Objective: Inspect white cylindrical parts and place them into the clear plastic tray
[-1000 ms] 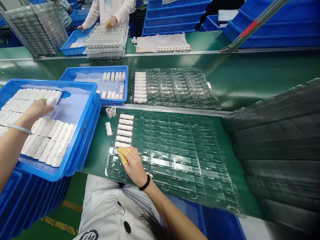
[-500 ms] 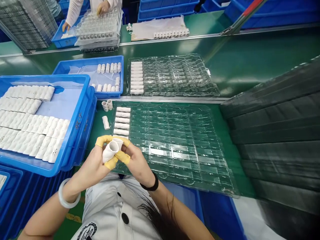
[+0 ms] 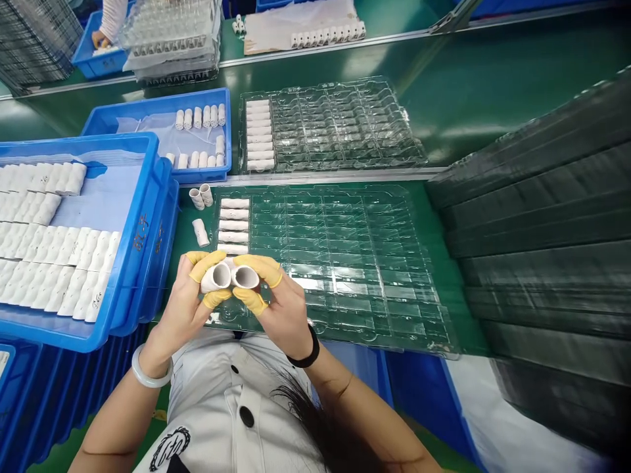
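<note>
My left hand (image 3: 192,295), in yellow finger cots, is closed round a short white ceramic tube (image 3: 209,280). Another white tube (image 3: 246,276) is gripped by my right hand (image 3: 280,305), also in yellow finger cots. Both tubes are side by side, nearly touching, with their open ends facing me. Just beyond my hands lies a clear plastic tray (image 3: 335,240). White tubes (image 3: 234,225) fill slots of its left column, the lowest ones hidden behind my fingers. Left of the tray, two tubes (image 3: 200,195) stand upright and a single tube (image 3: 200,232) lies on the green bench.
Stacked blue bins (image 3: 91,340) with rows of white tubes stand at left, a shallower blue bin (image 3: 148,108) behind them. A second clear tray (image 3: 340,125) lies beyond the ledge. Dark stacked trays (image 3: 547,236) rise at right. A co-worker's hand (image 3: 101,39) is at far left.
My hands have drawn slightly apart, and the two tubes, overlapping before, are now side by side with both openings toward me. The view has tipped downward.
</note>
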### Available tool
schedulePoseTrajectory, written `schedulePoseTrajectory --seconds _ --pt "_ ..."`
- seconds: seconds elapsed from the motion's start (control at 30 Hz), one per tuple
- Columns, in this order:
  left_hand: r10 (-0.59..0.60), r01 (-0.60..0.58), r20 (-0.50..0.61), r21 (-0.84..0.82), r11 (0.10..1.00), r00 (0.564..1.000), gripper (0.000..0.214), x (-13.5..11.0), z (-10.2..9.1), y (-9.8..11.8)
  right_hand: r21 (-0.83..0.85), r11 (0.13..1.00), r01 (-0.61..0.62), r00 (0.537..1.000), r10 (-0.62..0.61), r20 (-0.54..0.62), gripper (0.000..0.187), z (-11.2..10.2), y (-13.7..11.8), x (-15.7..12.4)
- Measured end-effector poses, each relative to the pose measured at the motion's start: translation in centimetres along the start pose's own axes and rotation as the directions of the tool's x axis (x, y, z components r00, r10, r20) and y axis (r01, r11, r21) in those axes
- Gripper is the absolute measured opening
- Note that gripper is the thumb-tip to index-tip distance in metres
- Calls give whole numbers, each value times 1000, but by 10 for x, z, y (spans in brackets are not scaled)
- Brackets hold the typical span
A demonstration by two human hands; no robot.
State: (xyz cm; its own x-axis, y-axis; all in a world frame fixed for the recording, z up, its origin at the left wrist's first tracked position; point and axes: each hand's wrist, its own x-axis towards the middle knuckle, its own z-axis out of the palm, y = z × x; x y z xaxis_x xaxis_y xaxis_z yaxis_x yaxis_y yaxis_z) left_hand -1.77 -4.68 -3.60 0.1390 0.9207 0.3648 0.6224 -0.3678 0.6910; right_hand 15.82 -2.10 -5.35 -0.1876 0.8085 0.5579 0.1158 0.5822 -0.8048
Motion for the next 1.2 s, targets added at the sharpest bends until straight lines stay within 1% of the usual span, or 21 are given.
schedulePoseTrajectory --seconds 0.07,0.13,0.23,0.37,0.53,0.67,0.77,0.9,1.0,1.07,1.13,1.17,1.2 --pt "-1 1 5 -17 1000 1000 40 0 -2 -1 -43 998 53 999 -52 12 29 -1 -1 1" --pt "-3 5 30 -66 998 1000 39 0 -2 -1 -51 996 76 997 -75 20 34 -1 -1 2" --pt "-22 31 74 -121 992 997 40 1 -3 -2 -17 997 72 997 -72 16 39 1 -2 2" --pt "-50 60 77 -133 989 996 40 0 -3 -3 5 998 63 998 -63 15 44 3 -3 2" --pt "-42 52 66 -158 986 997 39 0 -3 -2 -37 996 81 997 -81 8 39 5 -2 4" --pt "-68 76 60 -147 986 996 36 1 -3 -1 -80 993 83 997 -82 14 34 5 -2 5" --pt "-79 86 54 -124 989 995 33 2 -3 0 -75 994 76 997 -75 20 34 5 -2 5" --pt "-90 94 44 -109 990 995 35 1 -4 -2 -70 995 75 997 -73 27 36 6 -1 5" --pt "-113 117 42 -113 987 993 35 1 -3 -4 -49 999 22 998 -19 67 35 6 0 6" --pt "-160 163 38 -145 976 986 35 1 -1 -3 -9 999 -48 993 49 106 31 5 1 8" --pt "-264 263 31 -245 933 964 39 2 1 0 48 984 -174 977 166 138 24 5 1 10" --pt "-333 326 35 -323 889 942 40 3 1 2 95 961 -261 958 245 147 22 4 2 11" --pt "-402 385 47 -408 828 914 40 3 2 4 159 919 -361 928 336 161 23 4 2 12"
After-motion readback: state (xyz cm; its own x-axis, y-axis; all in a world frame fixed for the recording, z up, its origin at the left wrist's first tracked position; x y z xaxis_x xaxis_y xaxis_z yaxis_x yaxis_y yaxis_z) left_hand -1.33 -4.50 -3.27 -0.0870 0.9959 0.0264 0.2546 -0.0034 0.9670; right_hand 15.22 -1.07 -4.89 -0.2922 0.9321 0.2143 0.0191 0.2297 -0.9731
